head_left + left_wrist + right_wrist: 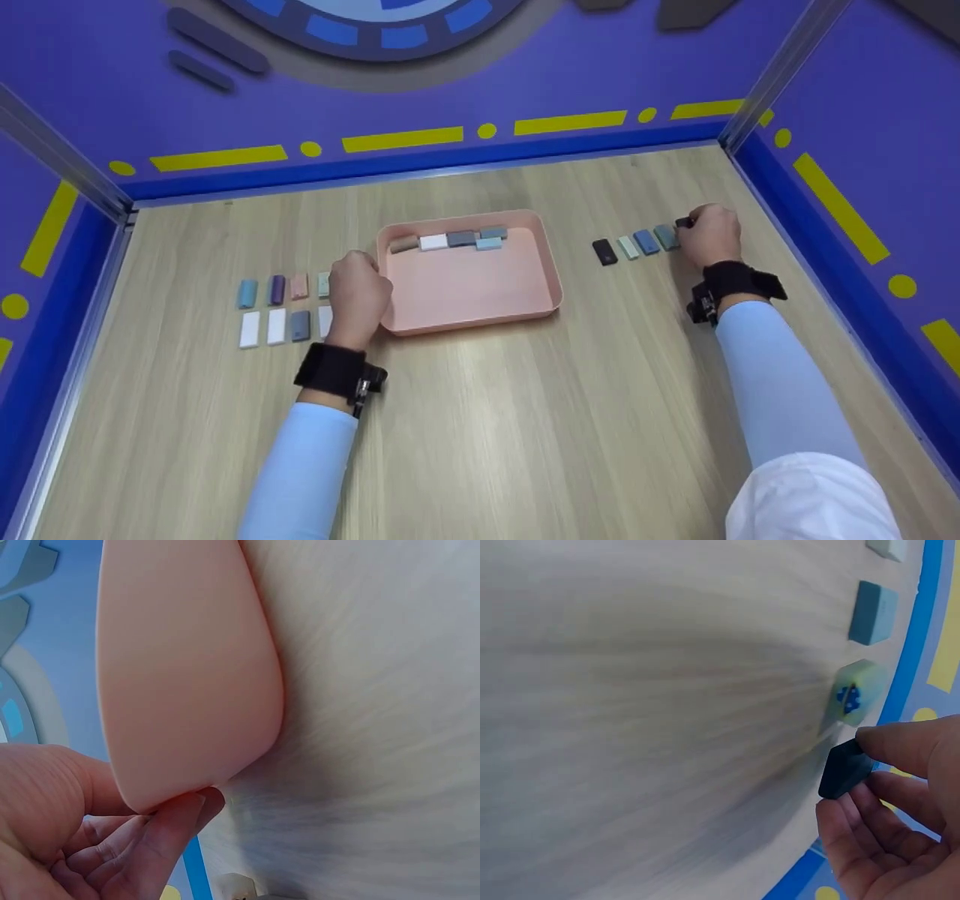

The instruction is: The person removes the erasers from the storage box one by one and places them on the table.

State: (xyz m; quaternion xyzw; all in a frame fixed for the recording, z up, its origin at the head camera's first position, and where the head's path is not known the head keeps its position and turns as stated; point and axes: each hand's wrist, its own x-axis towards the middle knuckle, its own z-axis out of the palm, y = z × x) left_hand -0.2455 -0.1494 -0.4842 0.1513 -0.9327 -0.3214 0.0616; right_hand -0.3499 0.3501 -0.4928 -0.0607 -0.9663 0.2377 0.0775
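Tray [469, 292] in left grip [360, 294], five small blocks [461, 239] along its far side; dark block [844, 769] in right grip [711, 234].

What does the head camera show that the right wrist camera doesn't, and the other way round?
Only the head view shows the pink tray, the small blocks inside it, and the left hand at its side.

Only the right wrist view shows the blue spotted mark on the green block.

Both show the right hand holding a dark block, with the green block and a blue block nearby.
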